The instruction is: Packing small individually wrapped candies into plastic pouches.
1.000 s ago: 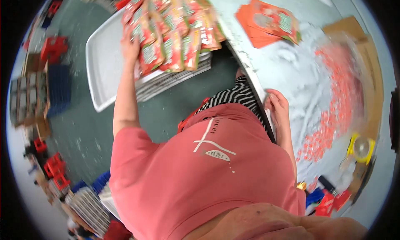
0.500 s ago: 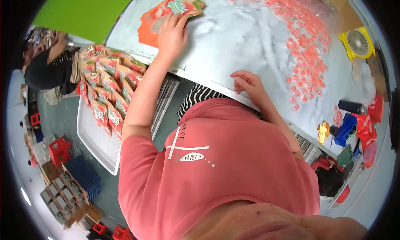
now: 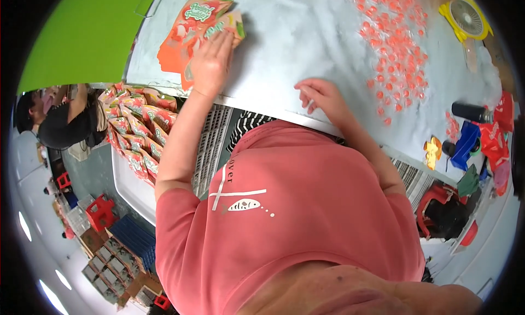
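A stack of flat red-orange printed pouches (image 3: pixel 191 19) lies at the far left of the table. My left hand (image 3: pixel 210 66) is over its near right side, closed on the edge of one pouch (image 3: pixel 234 25), which is turned askew from the rest. The thumb is hidden. Over the table's near edge hovers my right hand (image 3: pixel 322 96), its fingers loosely bent and apart, with nothing in them. To its right spread many small wrapped pieces with orange-red centres (image 3: pixel 391 58), in clear wrappers.
Filled pouches (image 3: pixel 136 123) crowd a white tray (image 3: pixel 131 183) at my left. Beyond it sits another person (image 3: pixel 65 118) in black. At the table's right are a yellow fan (image 3: pixel 467 16), a dark bottle (image 3: pixel 471 112) and a blue tape dispenser (image 3: pixel 466 145).
My left hand has come nearer me, drawing one pouch askew from the stack. The right hand stays raised and empty near the table edge. The whole view has shifted slightly.
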{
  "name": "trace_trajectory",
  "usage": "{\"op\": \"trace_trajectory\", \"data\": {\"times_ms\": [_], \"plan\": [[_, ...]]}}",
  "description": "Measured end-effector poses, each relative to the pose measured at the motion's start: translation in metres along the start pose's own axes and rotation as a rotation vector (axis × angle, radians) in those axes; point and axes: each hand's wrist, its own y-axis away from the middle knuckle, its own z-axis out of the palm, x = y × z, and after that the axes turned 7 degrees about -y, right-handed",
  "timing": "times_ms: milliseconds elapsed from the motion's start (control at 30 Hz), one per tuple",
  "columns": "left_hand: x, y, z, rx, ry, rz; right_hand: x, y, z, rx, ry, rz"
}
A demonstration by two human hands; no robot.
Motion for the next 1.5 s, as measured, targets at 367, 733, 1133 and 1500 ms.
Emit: {"op": "trace_trajectory", "data": {"times_ms": [367, 733, 1133, 1500], "plan": [[0.095, 0.027, -0.023, -0.186, 0.471, 0.095, 0.018, -0.058, 0.012, 0.058, -0.276, -0.069], [0.098, 0.001, -0.032, -0.165, 0.428, -0.330, 0.006, -0.036, 0.017, 0.042, -0.019, -0.313], [0.088, 0.005, -0.009, -0.381, 0.764, -0.723, 0.016, -0.054, 0.022, -0.032, -0.091, -0.325], [0.008, 0.072, -0.163, 0.207, 1.353, -1.468, -0.072, -0.119, 0.071, -0.188, -0.070, -0.504]]}}
